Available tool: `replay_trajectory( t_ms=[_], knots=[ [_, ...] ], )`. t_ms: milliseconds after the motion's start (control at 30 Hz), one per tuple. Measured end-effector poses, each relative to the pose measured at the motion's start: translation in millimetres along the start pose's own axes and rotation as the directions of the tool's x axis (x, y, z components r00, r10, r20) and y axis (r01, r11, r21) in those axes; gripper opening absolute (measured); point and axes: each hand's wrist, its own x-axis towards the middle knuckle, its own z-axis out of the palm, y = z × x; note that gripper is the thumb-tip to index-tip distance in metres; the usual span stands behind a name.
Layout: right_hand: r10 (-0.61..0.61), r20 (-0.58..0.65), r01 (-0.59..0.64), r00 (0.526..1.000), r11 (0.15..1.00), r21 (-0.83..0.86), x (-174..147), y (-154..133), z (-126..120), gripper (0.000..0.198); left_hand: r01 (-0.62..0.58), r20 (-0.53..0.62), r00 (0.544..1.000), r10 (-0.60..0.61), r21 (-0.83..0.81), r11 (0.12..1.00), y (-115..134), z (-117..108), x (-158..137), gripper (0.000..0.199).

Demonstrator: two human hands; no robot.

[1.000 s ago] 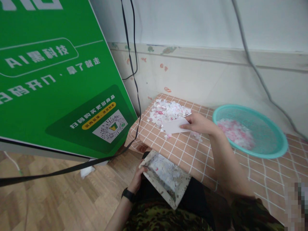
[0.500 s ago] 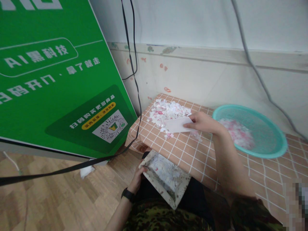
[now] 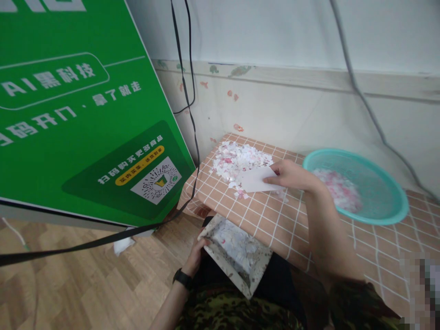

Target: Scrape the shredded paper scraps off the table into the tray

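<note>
Between thumb and fingers, my right hand (image 3: pixel 288 174) pinches a flat white card (image 3: pixel 258 179). The card's left part touches or overlaps the edge of a heap of white and pink paper scraps (image 3: pixel 237 158) on the table. A few scraps lie loose in front of the heap. Low at the table's front edge, my left hand (image 3: pixel 198 252) grips the left rim of a speckled, square-cornered tray (image 3: pixel 227 270) above my lap. Whitish scraps with a bit of red lie in the tray. The left fingers are partly hidden beneath it.
A turquoise mesh basket (image 3: pixel 400 201) with pink and white scraps stands on the checked tablecloth (image 3: pixel 275 224) at right. A green panel (image 3: pixel 103 114) rises at left. A black strap (image 3: pixel 144 230) hangs across the left side, and a grey cable (image 3: pixel 360 98) runs down the wall.
The white card has shifted slightly right and toward me in my right hand, uncovering a little more of the heap's edge. My left hand and the tray look the same.
</note>
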Motion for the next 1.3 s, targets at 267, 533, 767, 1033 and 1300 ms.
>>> replay_trajectory(
  t_ms=[267, 533, 767, 1033, 1300],
  knots=[
    [0.012, 0.019, -0.012, 1.0, 1.0, -0.015, 1, -7, 1, 0.026, 0.034, -0.003, 0.999, -0.034, -0.006, 0.999, -3, -2, 1, 0.049],
    [0.021, 0.0, -0.021, 1.0, 0.996, -0.087, 1, -4, 0, 0.026, 0.012, -0.003, 1.0, -0.012, -0.022, 1.0, 0, 1, -1, 0.05],
    [0.021, -0.006, -0.021, 1.0, 0.997, -0.07, -1, -9, -1, 0.027, 0.006, 0.0, 1.0, -0.006, -0.016, 1.0, 6, 5, -3, 0.05],
    [0.02, 0.008, -0.019, 1.0, 0.999, -0.031, -1, -12, 0, 0.026, 0.02, -0.018, 1.0, -0.02, -0.008, 1.0, 7, 6, -6, 0.053],
    [0.026, -0.008, -0.026, 1.0, 0.998, -0.054, 1, -5, 2, 0.024, 0.016, 0.001, 1.0, -0.016, -0.007, 1.0, 10, 8, -7, 0.057]
  ],
)
